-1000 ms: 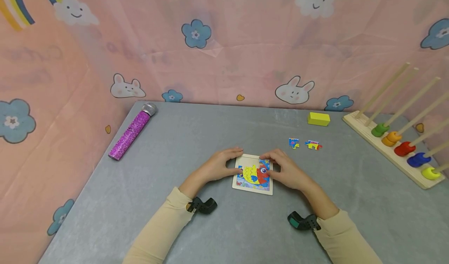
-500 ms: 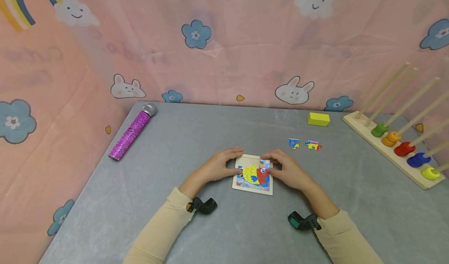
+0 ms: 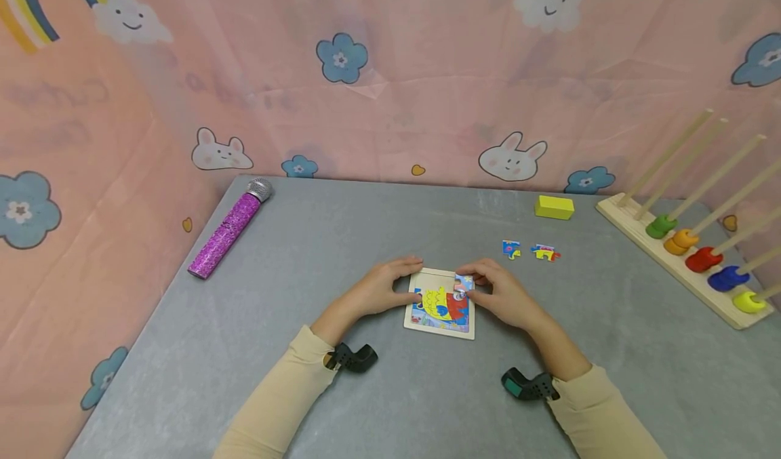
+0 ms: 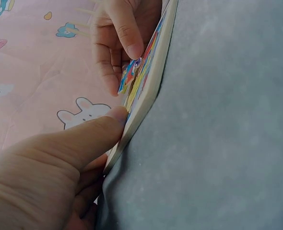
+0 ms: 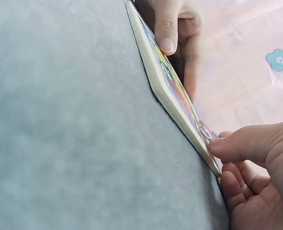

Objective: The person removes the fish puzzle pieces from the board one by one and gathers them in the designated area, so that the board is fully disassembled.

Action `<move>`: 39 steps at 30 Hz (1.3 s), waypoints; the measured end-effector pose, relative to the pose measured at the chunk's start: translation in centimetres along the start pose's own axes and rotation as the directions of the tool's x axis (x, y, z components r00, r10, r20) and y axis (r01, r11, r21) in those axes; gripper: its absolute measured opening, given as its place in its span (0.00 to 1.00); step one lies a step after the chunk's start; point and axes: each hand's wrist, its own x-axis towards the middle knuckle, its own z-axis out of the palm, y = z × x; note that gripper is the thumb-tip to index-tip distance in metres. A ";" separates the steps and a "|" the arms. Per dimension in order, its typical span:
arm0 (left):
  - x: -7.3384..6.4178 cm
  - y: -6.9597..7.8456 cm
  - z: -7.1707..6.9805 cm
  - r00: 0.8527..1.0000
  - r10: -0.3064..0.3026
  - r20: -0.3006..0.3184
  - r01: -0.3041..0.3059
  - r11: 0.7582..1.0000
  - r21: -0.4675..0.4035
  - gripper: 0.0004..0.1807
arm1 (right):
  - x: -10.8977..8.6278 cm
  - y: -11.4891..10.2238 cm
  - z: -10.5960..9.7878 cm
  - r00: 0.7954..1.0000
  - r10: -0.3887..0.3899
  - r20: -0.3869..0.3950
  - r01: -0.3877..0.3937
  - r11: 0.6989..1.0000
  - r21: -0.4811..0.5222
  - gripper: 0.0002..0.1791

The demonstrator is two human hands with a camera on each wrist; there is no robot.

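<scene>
A square wooden puzzle board [image 3: 429,280] with a yellow and red fish picture lies flat on the table. My left hand [image 3: 384,288] grips its left side, thumb over the picture and fingers along the outer edge. At the far right corner my right hand [image 3: 502,297] pinches a blue and red puzzle piece [image 3: 464,282] between thumb and fingers. In the left wrist view that puzzle piece [image 4: 129,77] stands tilted up out of the board. Bare wood shows in the board's far left part. Two loose puzzle pieces, one blue [image 3: 510,249] and one yellow-red [image 3: 545,252], lie beyond my right hand.
A glittery pink toy microphone [image 3: 227,234] lies at the back left of the grey table [image 3: 427,405]. Toward the back right sits a yellow block [image 3: 554,207]. A wooden peg stand [image 3: 665,255] with coloured rings runs along the right. Pink printed cloth [image 3: 415,106] hangs behind.
The puzzle piece in my right hand has tilted up from its corner of the board and shifted slightly right. My left hand has stayed in place on the board.
</scene>
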 end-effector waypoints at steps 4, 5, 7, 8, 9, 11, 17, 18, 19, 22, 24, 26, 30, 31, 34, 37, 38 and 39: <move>0.0 0.1 -0.1 1.000 -0.012 0.001 0.012 1.000 0.000 0.35 | 0.0 0.0 -0.4 1.000 -0.002 -0.012 0.002 1.000 0.005 0.18; 0.0 0.1 -0.1 1.000 -0.014 0.001 0.014 1.000 0.001 0.35 | 0.1 0.0 -0.5 1.000 0.000 -0.017 0.000 1.000 0.005 0.18; 0.0 0.2 -0.1 1.000 -0.018 0.002 0.018 1.000 0.002 0.35 | 0.1 0.0 -0.8 1.000 0.003 -0.027 -0.003 1.000 0.000 0.18; 0.0 0.2 -0.1 1.000 -0.019 0.002 0.019 1.000 0.002 0.35 | 0.1 0.0 -1.0 0.999 0.004 -0.032 -0.004 1.000 -0.004 0.18; 0.0 0.2 -0.1 1.000 -0.021 0.001 0.021 1.000 0.001 0.35 | 0.1 0.0 -1.2 0.999 0.006 -0.037 -0.007 1.000 -0.007 0.18; 0.0 0.2 -0.1 1.000 -0.023 0.002 0.023 1.000 0.004 0.35 | 0.1 0.0 -1.7 0.999 0.006 -0.042 -0.006 1.000 -0.003 0.18; 0.0 0.0 -0.1 1.000 -0.028 0.003 0.028 1.000 0.013 0.35 | 0.0 0.7 -3.0 0.999 -0.004 -0.049 0.003 1.000 -0.023 0.18; 0.0 0.0 -0.1 1.000 -0.027 0.003 0.027 1.000 0.014 0.35 | 0.0 0.9 -3.2 0.999 -0.003 -0.048 0.001 1.000 -0.030 0.18; 0.0 0.0 -0.1 1.000 -0.027 0.005 0.027 0.999 0.017 0.35 | -0.1 1.1 -3.4 0.999 -0.004 -0.048 0.002 0.999 -0.035 0.18; 0.1 -0.1 0.0 0.999 -0.032 0.010 0.032 0.999 0.025 0.36 | -0.3 1.7 -4.2 0.998 0.000 -0.058 -0.002 0.999 -0.049 0.18; 0.1 -0.1 0.1 1.000 -0.029 0.007 0.029 0.999 0.026 0.36 | -0.4 2.2 -4.8 0.998 0.005 -0.067 -0.009 0.998 -0.057 0.18; 0.0 -0.1 0.1 1.000 -0.030 0.006 0.030 0.999 0.024 0.36 | -0.5 2.8 -5.5 0.996 0.016 -0.084 -0.023 0.996 -0.081 0.17; 0.0 0.1 0.2 1.000 -0.023 0.007 0.023 1.000 0.019 0.35 | -1.1 3.9 -7.1 0.993 0.073 -0.091 -0.081 0.993 -0.086 0.17; 0.0 0.2 0.2 1.000 -0.024 0.009 0.024 1.000 0.017 0.35 | -1.3 4.2 -7.6 0.991 0.089 -0.097 -0.098 0.991 -0.090 0.17; 0.0 0.3 0.2 1.000 -0.023 0.011 0.023 1.000 0.012 0.35 | -1.9 5.0 -8.8 0.984 0.127 -0.121 -0.139 0.986 -0.089 0.17; 0.0 0.3 0.1 1.000 -0.028 0.011 0.028 1.000 0.008 0.35 | -2.5 5.7 -9.9 0.977 0.153 -0.150 -0.168 0.981 -0.094 0.18; 0.0 0.3 0.1 1.000 -0.029 0.010 0.029 1.000 0.008 0.35 | -2.7 6.0 -10.2 0.975 0.162 -0.155 -0.177 0.980 -0.088 0.18; 0.0 0.2 0.1 1.000 -0.028 0.010 0.028 1.000 0.012 0.35 | -2.9 6.2 -10.5 0.972 0.173 -0.161 -0.190 0.977 -0.096 0.18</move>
